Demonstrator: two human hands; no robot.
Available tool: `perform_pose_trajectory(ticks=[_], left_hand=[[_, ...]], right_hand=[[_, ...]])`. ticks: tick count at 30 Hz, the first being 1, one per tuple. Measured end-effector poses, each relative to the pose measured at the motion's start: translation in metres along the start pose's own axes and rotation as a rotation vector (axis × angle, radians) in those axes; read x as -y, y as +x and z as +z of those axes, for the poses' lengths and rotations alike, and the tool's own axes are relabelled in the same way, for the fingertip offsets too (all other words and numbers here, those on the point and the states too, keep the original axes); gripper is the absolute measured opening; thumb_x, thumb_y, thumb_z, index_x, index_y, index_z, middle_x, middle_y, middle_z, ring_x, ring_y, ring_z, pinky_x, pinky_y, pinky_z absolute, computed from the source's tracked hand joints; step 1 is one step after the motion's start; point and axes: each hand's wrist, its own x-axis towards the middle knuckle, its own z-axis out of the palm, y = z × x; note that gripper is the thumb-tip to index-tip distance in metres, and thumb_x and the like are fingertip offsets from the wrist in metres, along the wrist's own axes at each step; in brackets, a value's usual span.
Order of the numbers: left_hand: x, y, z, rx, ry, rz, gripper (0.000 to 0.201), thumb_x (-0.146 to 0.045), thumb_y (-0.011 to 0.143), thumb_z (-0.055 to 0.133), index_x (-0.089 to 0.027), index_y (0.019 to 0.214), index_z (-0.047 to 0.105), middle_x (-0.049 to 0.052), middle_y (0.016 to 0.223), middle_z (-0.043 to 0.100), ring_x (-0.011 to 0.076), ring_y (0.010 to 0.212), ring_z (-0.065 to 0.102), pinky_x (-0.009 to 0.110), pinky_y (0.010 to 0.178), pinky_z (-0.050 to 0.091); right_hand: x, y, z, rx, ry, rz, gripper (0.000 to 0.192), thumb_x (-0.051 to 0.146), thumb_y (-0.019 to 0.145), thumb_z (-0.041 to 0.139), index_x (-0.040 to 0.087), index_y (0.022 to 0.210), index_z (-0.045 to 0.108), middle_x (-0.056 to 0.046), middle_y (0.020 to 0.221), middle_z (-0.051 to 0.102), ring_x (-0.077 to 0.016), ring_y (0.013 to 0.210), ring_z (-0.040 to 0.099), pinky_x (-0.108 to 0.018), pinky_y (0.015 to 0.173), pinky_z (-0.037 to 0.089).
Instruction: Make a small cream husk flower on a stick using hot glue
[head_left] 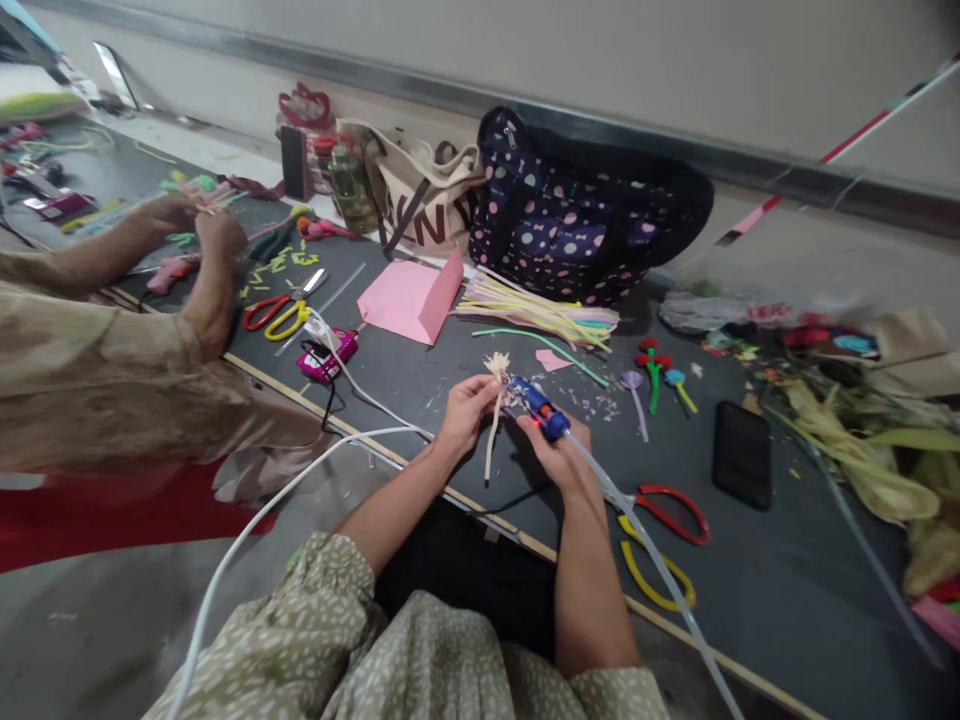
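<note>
My left hand (469, 408) pinches a cream pipe-cleaner flower (496, 366) just below its fluffy head, and its stem hangs down toward the table edge. In my right hand (559, 450) is a blue hot glue gun (541, 408), with a small red light glowing on it and a long clear glue stick (626, 510) running out of its back. The glue gun's front end is close beside the flower, but I cannot tell whether they touch. Small pale scraps lie around both hands. Behind them are a green pipe cleaner (540, 345) and a pink paper scrap (553, 359).
Red-and-yellow scissors (675, 515) and a black phone (741, 455) lie at right, below small finished flowers (654, 375). Beyond are a pipe-cleaner bundle (536, 308), pink paper (412, 300) and a dotted bag (585, 215). A white cable (300, 475) crosses left, near a co-worker's hands (202, 220).
</note>
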Motion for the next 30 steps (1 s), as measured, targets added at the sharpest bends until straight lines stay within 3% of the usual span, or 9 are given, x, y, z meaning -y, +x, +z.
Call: perform_pose_trajectory(ticks=[11,30], left_hand=[[0.0007,0.0005,0.0009,0.021,-0.007,0.017,0.034,-0.039,0.063,0.087,-0.012,0.079,0.071,0.000,0.065,0.067,0.0072,0.052,0.058,0.019,0.052,0.049],[0.0018,0.0009,-0.0002,0.027,-0.003,0.018,0.032,-0.037,0.064,0.086,-0.013,0.078,0.072,0.000,0.063,0.067,0.0075,0.051,0.057,0.019,0.051,0.049]], right_hand=[[-0.0018,-0.0001,0.0008,-0.023,-0.028,-0.067,0.036,0.053,0.091,0.054,0.021,0.097,0.069,-0.007,0.080,0.072,-0.0231,0.073,0.068,-0.032,0.067,0.053],[-0.0003,-0.0002,0.0005,-0.037,-0.051,-0.078,0.037,0.055,0.091,0.053,0.022,0.090,0.068,-0.006,0.076,0.071,-0.0228,0.070,0.068,-0.031,0.065,0.052]])
